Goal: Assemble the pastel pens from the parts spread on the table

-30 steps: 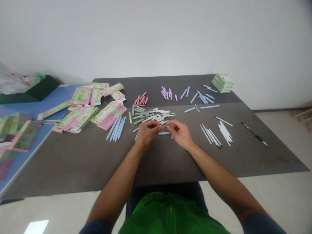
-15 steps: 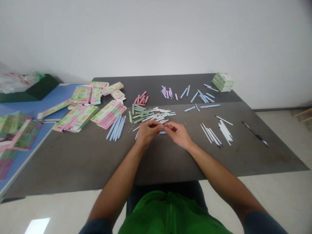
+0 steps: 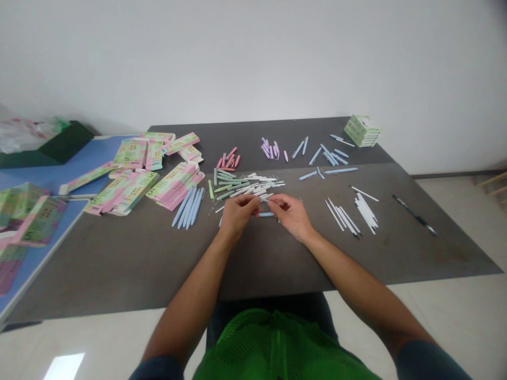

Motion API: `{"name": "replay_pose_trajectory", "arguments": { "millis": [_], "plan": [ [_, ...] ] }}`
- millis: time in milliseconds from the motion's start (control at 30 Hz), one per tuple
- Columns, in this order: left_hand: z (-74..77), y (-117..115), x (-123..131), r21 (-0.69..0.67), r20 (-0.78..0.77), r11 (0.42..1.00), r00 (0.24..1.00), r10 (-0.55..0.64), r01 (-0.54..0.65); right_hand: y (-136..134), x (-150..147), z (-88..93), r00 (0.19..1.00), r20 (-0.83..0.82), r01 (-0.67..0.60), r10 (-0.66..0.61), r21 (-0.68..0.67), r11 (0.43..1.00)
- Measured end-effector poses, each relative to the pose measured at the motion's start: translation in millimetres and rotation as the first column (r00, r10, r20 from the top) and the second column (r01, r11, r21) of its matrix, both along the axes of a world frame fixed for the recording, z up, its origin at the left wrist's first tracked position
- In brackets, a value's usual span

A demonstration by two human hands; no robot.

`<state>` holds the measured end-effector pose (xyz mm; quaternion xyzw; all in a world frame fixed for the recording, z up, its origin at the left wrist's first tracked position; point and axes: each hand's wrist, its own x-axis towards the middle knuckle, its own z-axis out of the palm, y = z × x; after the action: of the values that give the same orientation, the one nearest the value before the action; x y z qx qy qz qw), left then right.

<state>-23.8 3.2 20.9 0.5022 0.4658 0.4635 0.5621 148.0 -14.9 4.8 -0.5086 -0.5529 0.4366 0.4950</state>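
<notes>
My left hand (image 3: 238, 215) and my right hand (image 3: 292, 216) meet above the middle of the table, thumbs and fingers pinched close together. Between the fingertips is a small, pale, thin piece (image 3: 264, 200), too small to name; it seems to reach both hands. A light blue pen barrel (image 3: 266, 214) shows just below the fingertips; whether a hand touches it I cannot tell. Right behind my hands lie white pen parts (image 3: 257, 188) in a loose heap, with green pen parts (image 3: 227, 182) at their left. Several blue pen barrels (image 3: 189, 207) lie side by side left of my left hand.
Pink-green cartons (image 3: 176, 184) cover the table's left. Red (image 3: 228, 160) and purple pen parts (image 3: 270, 150) lie farther back, blue ones (image 3: 329, 155) back right. White refills (image 3: 366, 212), a black pen (image 3: 415, 215) and a green box stack (image 3: 362, 132) are at right.
My fingertips have drawn slightly apart, and the pale piece between them shows more clearly. More of the blue barrel beneath is visible. The parts on the table lie as before.
</notes>
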Motion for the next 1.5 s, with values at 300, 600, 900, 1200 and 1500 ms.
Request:
{"name": "replay_pose_trajectory", "arguments": {
  "millis": [300, 600, 900, 1200, 1500],
  "plan": [
    [2.1, -0.7, -3.1, 0.142, -0.235, 0.988, 0.971, -0.030, 0.065, -1.6, 3.1, 3.4, 0.998, 0.068, 0.006, -0.008, 0.034, 0.999],
    [4.4, -1.9, -1.3, 0.112, -0.213, 0.993, 0.977, -0.013, 0.038, -1.2, 5.5, 2.4, 0.997, 0.079, -0.029, 0.027, 0.027, 0.999],
    [5.9, -2.2, -0.1, 0.108, -0.289, 0.991, 0.957, -0.039, 0.073, 0.7, 6.6, 1.8, 0.995, 0.099, -0.028, 0.025, 0.036, 0.999],
    [4.8, -4.4, 6.1, 0.052, -0.218, 0.997, 0.975, -0.050, 0.062, 3.1, 9.2, -2.8, 0.945, 0.326, -0.042, -0.022, 0.188, 0.981],
    [5.4, -4.4, 4.9, -0.035, -0.207, 0.990, 0.968, -0.140, 0.135, 2.6, 13.2, -1.7, 0.896, 0.443, -0.119, 0.023, 0.190, 0.974]
  ]
}}
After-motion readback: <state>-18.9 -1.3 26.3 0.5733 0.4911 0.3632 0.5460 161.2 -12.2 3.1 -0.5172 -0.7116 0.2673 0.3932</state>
